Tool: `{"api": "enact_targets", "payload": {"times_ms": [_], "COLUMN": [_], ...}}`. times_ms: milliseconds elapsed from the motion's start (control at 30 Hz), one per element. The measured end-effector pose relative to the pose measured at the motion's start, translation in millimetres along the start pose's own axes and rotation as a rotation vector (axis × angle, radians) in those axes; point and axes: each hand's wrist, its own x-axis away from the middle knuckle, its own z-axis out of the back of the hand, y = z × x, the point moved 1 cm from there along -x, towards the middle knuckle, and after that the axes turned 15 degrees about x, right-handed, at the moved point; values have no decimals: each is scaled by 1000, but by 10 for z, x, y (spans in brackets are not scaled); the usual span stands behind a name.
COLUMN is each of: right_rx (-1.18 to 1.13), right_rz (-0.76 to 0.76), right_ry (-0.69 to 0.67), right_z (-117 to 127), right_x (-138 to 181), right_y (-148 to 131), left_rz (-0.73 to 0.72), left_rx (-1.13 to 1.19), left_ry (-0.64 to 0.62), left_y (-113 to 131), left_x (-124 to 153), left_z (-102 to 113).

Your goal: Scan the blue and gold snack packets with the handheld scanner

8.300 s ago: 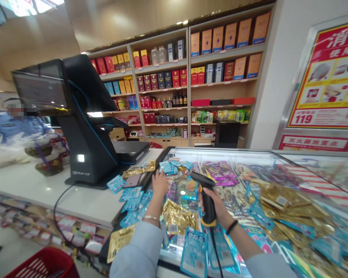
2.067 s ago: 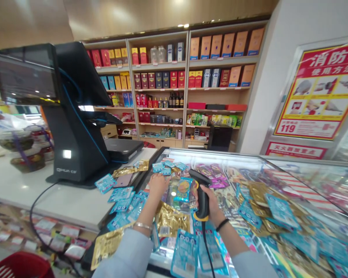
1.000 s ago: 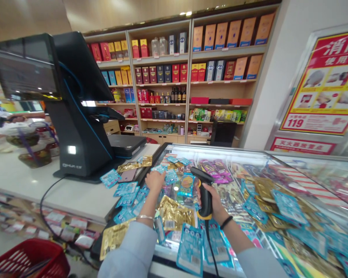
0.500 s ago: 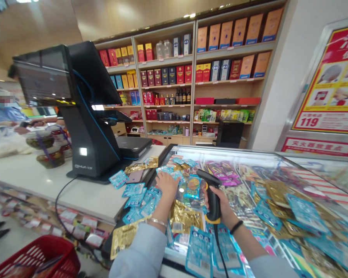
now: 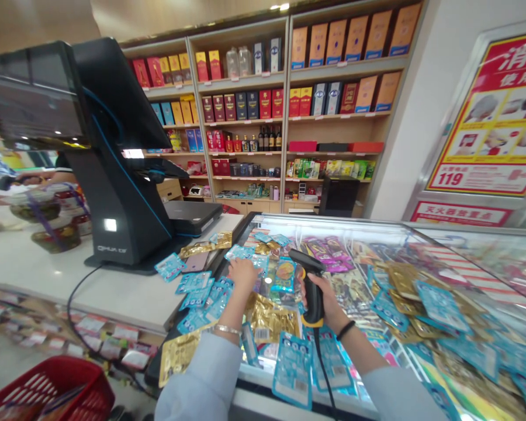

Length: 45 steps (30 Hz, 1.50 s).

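My right hand grips a black barcode scanner with a yellow band, its head aimed left at a colourful snack packet. My left hand rests palm down on small blue packets spread over the glass freezer lid, fingers bent over them; whether it pinches one I cannot tell. Gold foil packets lie just below both hands. The scanner's cable runs down toward me.
A black checkout terminal stands on the white counter to the left, with jars and another person's hands behind it. A red basket sits on the floor. Shelves of boxes and bottles fill the back wall.
The view swung a little; my left hand slid slightly left over the blue packets. My right hand keeps the scanner in the same spot. The person behind the counter shifted.
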Motion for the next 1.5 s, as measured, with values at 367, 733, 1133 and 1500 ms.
{"api": "enact_targets", "payload": {"times_ms": [367, 733, 1133, 1500], "right_rx": [-89, -57, -41, -92], "right_rz": [43, 94, 65, 132], "right_ry": [-52, -50, -78, -113], "right_z": [-26, -40, -14, 63], "right_x": [74, 98, 13, -21], "right_y": [-112, -115, 11, -327], "left_rz": [-156, -229, -195, 166], "left_rx": [633, 935, 909, 1363], "left_ry": [-38, 97, 55, -215], "left_y": [54, 43, 38, 233], "left_x": [-184, -231, -280, -209], "left_z": [-104, -97, -93, 40]}}
